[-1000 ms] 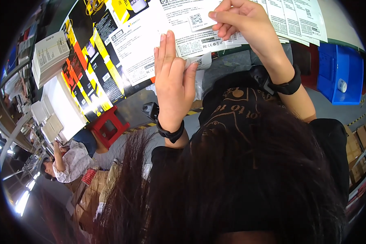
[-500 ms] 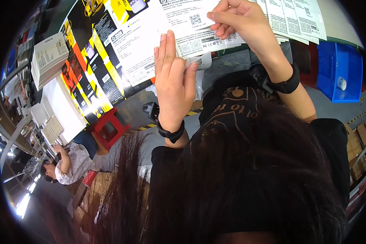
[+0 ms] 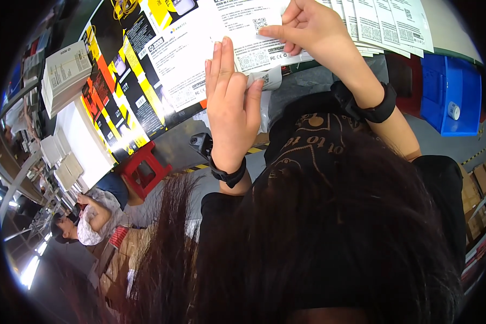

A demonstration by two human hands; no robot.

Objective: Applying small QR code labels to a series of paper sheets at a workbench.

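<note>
I count two hands, one central sheet (image 3: 243, 32), one left-side sheet (image 3: 181, 62), at least four fanned sheets (image 3: 380, 27) rightward. Right hand (image 3: 321, 35): one fingertip touches the central sheet by its square code. Left hand (image 3: 229, 102) lies straight-fingered across sheet edges, curled label (image 3: 272, 79) at thumb. Either grip: I cannot tell. Pale tabletop (image 3: 453, 27) extends beyond the fan.

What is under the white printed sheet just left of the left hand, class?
Black-and-yellow printed material shows past the left edge of the white printed sheet and seems to run beneath. Whatever lies under the sheet is covered, so it cannot be seen.
</note>
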